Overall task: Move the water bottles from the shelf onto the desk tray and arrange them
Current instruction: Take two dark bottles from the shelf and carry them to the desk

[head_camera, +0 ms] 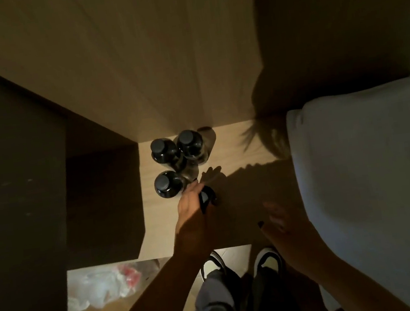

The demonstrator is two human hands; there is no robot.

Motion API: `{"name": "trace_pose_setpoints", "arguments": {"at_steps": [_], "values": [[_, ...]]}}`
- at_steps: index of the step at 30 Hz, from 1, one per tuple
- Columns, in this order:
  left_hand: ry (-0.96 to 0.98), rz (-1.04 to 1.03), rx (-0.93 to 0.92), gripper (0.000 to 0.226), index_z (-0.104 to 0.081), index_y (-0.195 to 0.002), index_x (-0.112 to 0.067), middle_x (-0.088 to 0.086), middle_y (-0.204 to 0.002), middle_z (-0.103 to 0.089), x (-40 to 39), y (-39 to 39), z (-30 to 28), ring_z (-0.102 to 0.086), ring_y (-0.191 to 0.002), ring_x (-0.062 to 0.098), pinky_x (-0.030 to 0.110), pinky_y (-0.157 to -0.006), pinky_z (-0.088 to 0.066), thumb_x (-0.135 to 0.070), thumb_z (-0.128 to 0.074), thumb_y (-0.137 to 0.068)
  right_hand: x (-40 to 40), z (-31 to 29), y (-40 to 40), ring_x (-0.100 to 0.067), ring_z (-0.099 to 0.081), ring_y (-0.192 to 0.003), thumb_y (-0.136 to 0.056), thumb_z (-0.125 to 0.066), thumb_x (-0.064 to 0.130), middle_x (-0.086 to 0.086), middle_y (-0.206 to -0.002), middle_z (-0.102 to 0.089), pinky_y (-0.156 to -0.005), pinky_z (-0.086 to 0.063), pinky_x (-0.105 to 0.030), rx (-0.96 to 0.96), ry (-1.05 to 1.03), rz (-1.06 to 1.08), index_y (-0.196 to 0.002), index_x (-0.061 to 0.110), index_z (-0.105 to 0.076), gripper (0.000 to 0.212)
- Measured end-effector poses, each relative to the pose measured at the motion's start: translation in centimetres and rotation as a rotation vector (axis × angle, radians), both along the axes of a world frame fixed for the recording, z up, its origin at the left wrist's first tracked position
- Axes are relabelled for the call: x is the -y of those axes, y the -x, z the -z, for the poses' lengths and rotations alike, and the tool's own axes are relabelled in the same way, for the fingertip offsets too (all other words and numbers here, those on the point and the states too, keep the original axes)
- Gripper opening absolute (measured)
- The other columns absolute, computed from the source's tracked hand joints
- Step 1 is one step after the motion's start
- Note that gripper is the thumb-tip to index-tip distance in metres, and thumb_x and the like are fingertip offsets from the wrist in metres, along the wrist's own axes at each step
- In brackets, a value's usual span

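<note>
Nearest the camera, below both hands, a pair of black-and-white sneakers (238,261) and dark grey trouser legs (217,299) stand on the floor. Left of the left forearm, crumpled clear plastic with red print (103,286) lies on the floor below the shelf edge.

The left hand (192,209) reaches over the pale wooden shelf board (229,152), its fingers closed around the black cap of a clear plastic water bottle (207,197), gripping it from the side. The right hand (282,219) hangs in shadow to the right, apart from the bottles, fingers loosely spread and holding nothing; a dark-painted nail shows on it. A white sleeve (370,172) fills the space right of that hand.

Just beyond the left hand's fingertips stands a second black-capped bottle (166,184). Farther on, two more capped bottles (164,150) (189,141) stand side by side, touching, near the light wood back panel (159,57). Left of the left hand rises a dark cabinet side (19,179).
</note>
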State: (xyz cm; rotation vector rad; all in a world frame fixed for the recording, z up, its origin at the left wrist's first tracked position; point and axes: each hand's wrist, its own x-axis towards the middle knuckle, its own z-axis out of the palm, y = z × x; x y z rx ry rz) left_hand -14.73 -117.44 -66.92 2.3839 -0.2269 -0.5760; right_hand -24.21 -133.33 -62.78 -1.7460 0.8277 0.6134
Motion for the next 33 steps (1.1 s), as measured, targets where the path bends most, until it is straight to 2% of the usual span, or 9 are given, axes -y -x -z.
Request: {"name": "trace_pose_setpoints", "arguments": {"at_steps": [6,9,13,17,20,25,28,30,33], "values": [[0.089,-0.044,0.055,0.039,-0.047,-0.126,-0.016,0.011,-0.131,-0.051,-0.7,-0.5,2.0,-0.048,-0.120,0.021,0.039,-0.101,-0.044,0.000,-0.050,-0.090,-1.0,3.6,-1.2,-0.017,-0.041,-0.133,-0.094,-0.053,0.025,-0.003,-0.147,-0.040,-0.103,-0.037,-0.030,-0.006,-0.036,0.024,-0.143,0.025,-0.034,0.053],[0.150,-0.195,-0.038,0.031,-0.040,-0.117,-0.035,-0.007,-0.110,-0.057,-1.1,-0.8,0.7,-0.056,-0.102,0.012,0.030,-0.088,-0.049,-0.014,-0.046,-0.096,-1.4,3.5,-1.8,-0.018,-0.042,-0.132,-0.093,-0.055,0.026,-0.004,-0.147,-0.041,-0.105,-0.040,-0.037,0.035,-0.010,-0.021,-0.144,0.023,-0.033,0.056],[0.200,-0.282,-0.021,0.029,-0.039,-0.115,-0.039,-0.029,-0.091,-0.051,-1.1,-0.7,-1.9,-0.055,-0.079,-0.008,0.017,-0.067,-0.048,-0.019,-0.047,-0.096,-0.9,1.9,-3.4,-0.009,-0.043,-0.115,-0.088,-0.059,0.043,-0.001,-0.144,-0.039,-0.089,-0.041,-0.025,0.112,0.007,-0.178,-0.148,0.022,-0.024,0.073],[0.386,-0.269,-0.009,0.028,-0.045,-0.120,-0.025,-0.029,-0.088,-0.059,-1.1,-0.7,-4.5,-0.058,-0.082,-0.019,0.005,-0.059,-0.047,-0.037,-0.045,-0.094,-0.1,0.6,-5.2,-0.008,-0.038,-0.126,-0.071,-0.076,0.044,0.008,-0.141,-0.036,-0.097,-0.038,-0.026,0.165,-0.035,-0.347,-0.146,0.030,-0.021,0.094],[0.503,-0.206,0.019,0.043,-0.046,-0.119,-0.021,-0.041,-0.095,-0.057,-1.2,-1.4,-5.9,-0.058,-0.091,-0.015,0.004,-0.065,-0.047,-0.048,-0.044,-0.086,-0.2,0.1,-6.5,-0.003,-0.054,-0.107,-0.064,-0.082,0.035,0.017,-0.116,-0.053,-0.096,-0.046,-0.026,0.172,-0.109,-0.465,-0.130,0.031,-0.042,0.077],[0.513,-0.215,0.023,0.035,-0.049,-0.121,-0.017,-0.025,-0.095,-0.058,-1.3,-1.9,-5.4,-0.058,-0.089,-0.018,0.002,-0.066,-0.046,-0.032,-0.043,-0.090,-2.1,1.4,-6.0,-0.007,-0.066,-0.093,-0.058,-0.080,0.035,0.007,-0.100,-0.068,-0.080,-0.055,-0.022,0.206,-0.151,-0.367,-0.105,0.035,-0.053,0.054],[0.484,-0.415,0.165,0.030,-0.053,-0.117,-0.011,-0.022,-0.091,-0.056,-1.4,-1.9,-4.8,-0.058,-0.082,-0.018,0.002,-0.063,-0.045,-0.028,-0.042,-0.094,-3.2,2.0,-4.8,-0.011,-0.069,-0.081,-0.063,-0.081,0.022,0.002,-0.088,-0.069,-0.068,-0.058,-0.021,0.214,-0.138,-0.253,-0.093,0.034,-0.053,0.043],[0.483,-0.631,0.303,0.025,-0.049,-0.117,-0.006,-0.010,-0.102,-0.057,-2.1,-2.5,-3.8,-0.060,-0.095,-0.008,0.004,-0.071,-0.046,-0.015,-0.045,-0.094,-3.4,2.4,-4.0,-0.016,-0.070,-0.076,-0.061,-0.080,0.025,-0.002,-0.083,-0.069,-0.066,-0.059,-0.025,0.189,-0.124,-0.150,-0.090,0.033,-0.054,0.039],[0.504,-0.803,0.299,0.045,-0.041,-0.126,-0.005,0.011,-0.126,-0.045,-3.4,-3.3,-1.7,-0.053,-0.109,0.009,0.010,-0.088,-0.044,-0.012,-0.054,-0.083,-3.4,2.6,-2.9,-0.004,-0.067,-0.068,-0.061,-0.079,0.027,0.004,-0.078,-0.068,-0.064,-0.057,-0.019,0.150,-0.102,-0.011,-0.087,0.032,-0.055,0.036]]}}
